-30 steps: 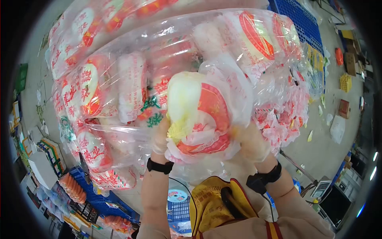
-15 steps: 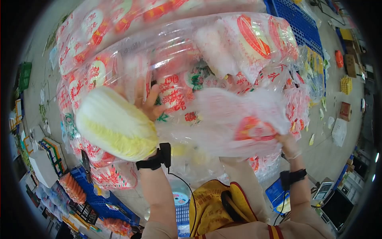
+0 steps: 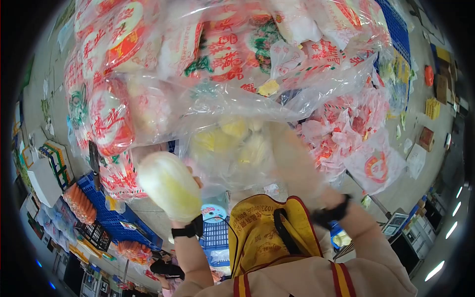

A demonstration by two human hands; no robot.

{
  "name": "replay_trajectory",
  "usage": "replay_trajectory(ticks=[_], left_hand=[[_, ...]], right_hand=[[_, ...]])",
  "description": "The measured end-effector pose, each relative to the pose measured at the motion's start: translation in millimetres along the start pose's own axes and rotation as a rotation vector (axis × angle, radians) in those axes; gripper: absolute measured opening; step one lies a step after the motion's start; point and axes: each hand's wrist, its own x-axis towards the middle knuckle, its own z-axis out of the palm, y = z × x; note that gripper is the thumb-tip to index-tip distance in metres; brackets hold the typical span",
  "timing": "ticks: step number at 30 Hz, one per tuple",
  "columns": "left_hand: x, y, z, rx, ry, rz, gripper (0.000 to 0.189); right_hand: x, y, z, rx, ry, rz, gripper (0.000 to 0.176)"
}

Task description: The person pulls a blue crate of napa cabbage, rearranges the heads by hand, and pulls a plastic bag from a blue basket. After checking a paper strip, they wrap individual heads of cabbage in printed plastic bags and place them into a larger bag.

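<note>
My left hand (image 3: 196, 179) holds a pale napa cabbage (image 3: 169, 186), its fingers showing round the far side. The cabbage is white on top and yellow-green toward my wrist. My right hand (image 3: 297, 156) is smeared by motion, its fingers unreadable; it is over the front of the pile, beside a clear plastic bag (image 3: 222, 153) with yellowish cabbages showing through. A thin white bag with a red print (image 3: 374, 169) hangs at the right edge, apart from my right hand. Crumpled red-and-white printed bags (image 3: 341, 123) lie just behind it.
Large printed clear sacks (image 3: 222, 54) packed with wrapped cabbages fill the space ahead. Blue crates (image 3: 116, 213) stand at the left, with bagged carrots (image 3: 79, 204) nearby. A yellow apron (image 3: 274, 227) hangs at my front. A scale (image 3: 395, 223) is at the lower right.
The printed bag has left my right hand and is now at the right edge. My right hand has swung inward. The cabbage has come nearer my body in my left hand.
</note>
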Motion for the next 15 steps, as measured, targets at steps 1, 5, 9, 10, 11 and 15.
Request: replay_trajectory(ticks=[1, 5, 9, 10, 11, 15], left_hand=[[-12, -10, -6, -0.104, 0.034, -0.034, 0.064], [-60, -20, -58, -0.087, 0.196, -0.156, 0.076], [-76, -24, -140, 0.088, 0.508, -0.346, 0.064], [-56, -27, -131, 0.072, 0.507, -0.345, 0.064], [-33, -31, -124, 0.234, 0.359, -0.442, 0.062], [62, -87, -128, 0.83, -0.049, -0.585, 0.068]], right_hand=[[71, -129, -19, -0.571, -0.295, 0.006, 0.071], [-8, 18, 160, -0.672, -0.148, 0.216, 0.039], [-14, 70, 106, -0.62, -0.105, -0.027, 0.015], [1, 54, 78, -0.007, 0.011, 0.296, 0.018], [20, 25, 46, 0.612, 0.128, 0.602, 0.025], [30, -44, -12, 0.358, -0.088, 0.51, 0.027]])
